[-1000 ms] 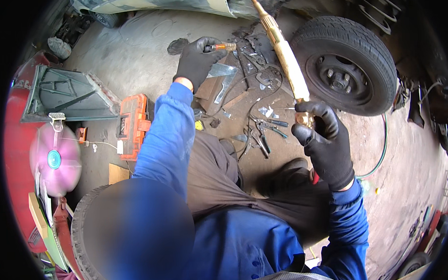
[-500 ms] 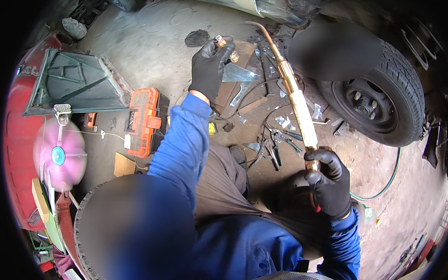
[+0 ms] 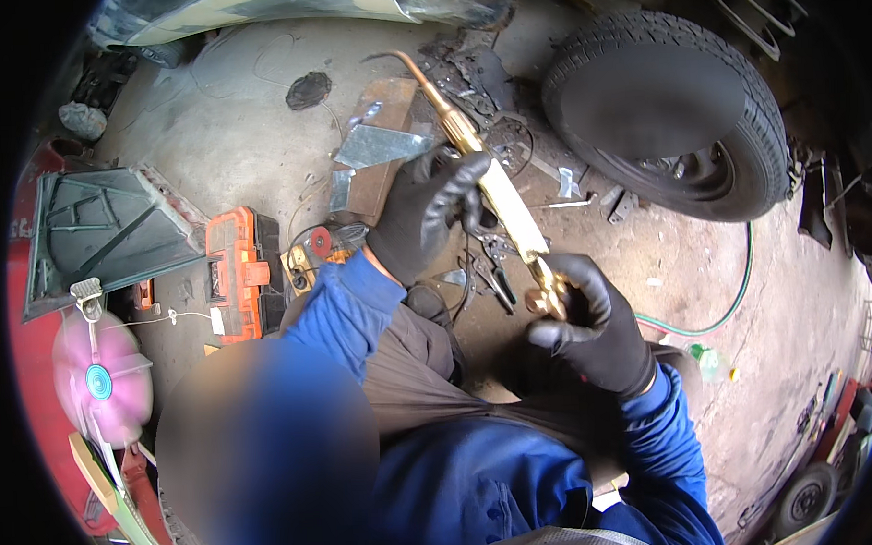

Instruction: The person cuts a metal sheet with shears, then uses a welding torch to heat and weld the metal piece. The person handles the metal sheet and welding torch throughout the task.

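Observation:
A brass welding torch [image 3: 508, 203] with a curved copper tip slants up and left in front of me. My left hand [image 3: 424, 210], in a black glove, closes on its body just below the ribbed collar, thumb and fingers to either side. My right hand [image 3: 596, 325], gloved too, curls around the brass valve end at the bottom, its thumb and fingers by the knob. Anything else within my left palm is hidden. Beneath the torch lie locking pliers [image 3: 494, 275] on the floor, partly covered by my hands. A cut sheet-metal piece [image 3: 379, 146] lies beyond my left hand.
An orange and black toolbox [image 3: 239, 275] stands left, with a pink fan [image 3: 102, 380] and a vehicle door panel [image 3: 108, 231] beside it. A wheel [image 3: 731, 180] is at far right. A green hose [image 3: 735, 305] curves over the floor at right. An angle grinder [image 3: 306, 258] lies near my left forearm.
My left hand has come down and right onto the torch; the small metal-topped object it held is out of sight. The torch tip has swung left, my right hand shifting left and up slightly.

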The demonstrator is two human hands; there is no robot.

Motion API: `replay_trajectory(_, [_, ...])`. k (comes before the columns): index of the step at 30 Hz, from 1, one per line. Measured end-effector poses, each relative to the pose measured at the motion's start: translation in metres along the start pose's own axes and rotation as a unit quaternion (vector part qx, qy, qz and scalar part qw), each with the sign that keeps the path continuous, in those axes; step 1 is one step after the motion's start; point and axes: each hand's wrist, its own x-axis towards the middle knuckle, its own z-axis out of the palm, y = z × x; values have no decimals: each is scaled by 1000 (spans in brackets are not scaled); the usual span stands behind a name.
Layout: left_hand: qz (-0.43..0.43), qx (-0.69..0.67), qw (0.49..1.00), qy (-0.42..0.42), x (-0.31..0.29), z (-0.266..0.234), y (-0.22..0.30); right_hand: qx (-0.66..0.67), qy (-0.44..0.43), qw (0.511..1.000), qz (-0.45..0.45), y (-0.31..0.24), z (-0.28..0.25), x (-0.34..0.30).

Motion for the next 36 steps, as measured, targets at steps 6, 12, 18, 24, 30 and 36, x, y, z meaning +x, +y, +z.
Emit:
replay_trajectory(6, [34,13,999,16,0,-5,-12,7,84,994,63,2,0,5])
replay_trajectory(12, [36,9,998,56,5,-4,-13,133,-8,980,146,-2,-10,6])
replay_trajectory(18, [22,-9,996,84,5,-8,-12,-85,-75,994,-5,15,0,11])
replay_trajectory(24, [52,19,996,77,3,-14,-12,-145,60,987,-24,14,16,10])
replay_trajectory(30, [85,105,990,50,0,-28,-17,129,-6,985,118,13,20,16])
replay_trajectory(36, [74,131,988,-42,9,-43,-15,124,-18,986,112,10,18,15])
